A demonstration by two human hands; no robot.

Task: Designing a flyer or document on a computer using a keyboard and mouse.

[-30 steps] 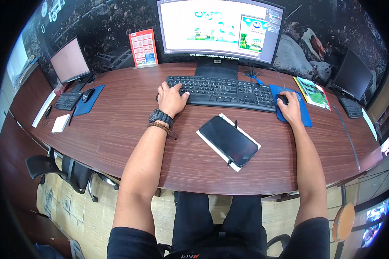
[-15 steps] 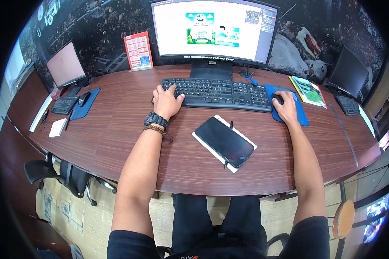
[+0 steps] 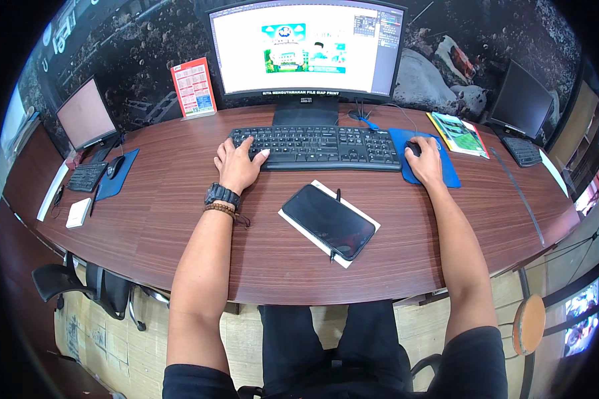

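My left hand (image 3: 238, 166) rests at the left end of a black keyboard (image 3: 326, 143), its fingers apart over the keys and the thumb stretched toward the lower edge. It holds nothing; a black watch (image 3: 222, 194) and a beaded bracelet (image 3: 218, 209) circle that wrist. My right hand (image 3: 428, 165) is closed over a black mouse (image 3: 414, 148) on a blue mouse pad (image 3: 450, 175). Behind the keyboard, a curved monitor (image 3: 373, 63) displays a colourful layout in an editing program. Nearer to me, a black phone (image 3: 328, 221) lies on a white notepad (image 3: 318, 184), with a pen (image 3: 339, 194) partly beneath the phone.
On the left of the brown desk (image 3: 160, 219) stand a second monitor (image 3: 85, 113), keyboard (image 3: 86, 177) and mouse (image 3: 115, 167), plus a small white box (image 3: 78, 213). A red desk calendar (image 3: 194, 88) is by the main monitor. Booklets (image 3: 460, 135) and a dark monitor (image 3: 524, 98) are at right.
The whole view has shifted, so the desk and its things appear farther left and slightly lower. My hands keep their places on the keyboard and the mouse.
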